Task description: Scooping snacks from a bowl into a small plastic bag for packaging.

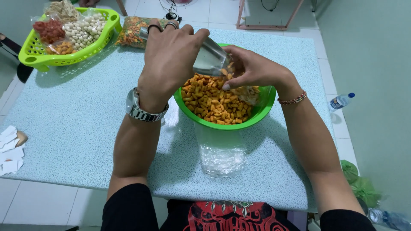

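At frame centre the left hand [171, 51] grips a metal scoop [209, 57], tipping it toward a clear bag [248, 92] pinched open by the right hand [252, 68] over the green bowl [267, 109]; the bag looks barely filled, the bowl still heaped with orange snacks [214, 105]

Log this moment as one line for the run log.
left hand: tilting metal scoop | right hand: holding clear bag | under: green bowl of orange snacks
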